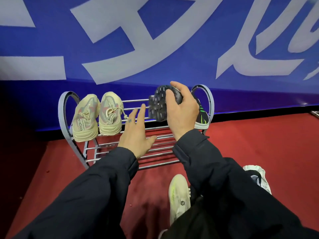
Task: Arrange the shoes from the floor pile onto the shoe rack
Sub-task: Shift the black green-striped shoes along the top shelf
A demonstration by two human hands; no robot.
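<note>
Dark sleeves fill the bottom of the frame, and between them at lower centre a white shoe with a yellow-green streak (179,195) lies on the red floor (259,144), with another white and dark shoe (259,178) at lower right; both look like what is left of the pile.

Above them, at mid-frame, stands the shoe rack (155,152), a grey frame with metal rails set against the blue banner (155,40). A beige pair (96,116) sits on the left of its top tier, heels toward the camera. At the right end a black shoe with green stripes (202,114) already rests on the rails.

The right hand (183,109) holds a black shoe (160,104) above the middle of the top tier, its fingers and thumb curled round it and the treaded sole turned toward the camera. The left hand (136,135) hovers over the rails with fingers straight and spread, holding nothing.

To place it well, I would turn the sole downward, line the shoe up just beside its striped partner with the heel facing out like the beige pair, and let the free hand steady the toe so the sole spans the rails rather than dropping between them.
</note>
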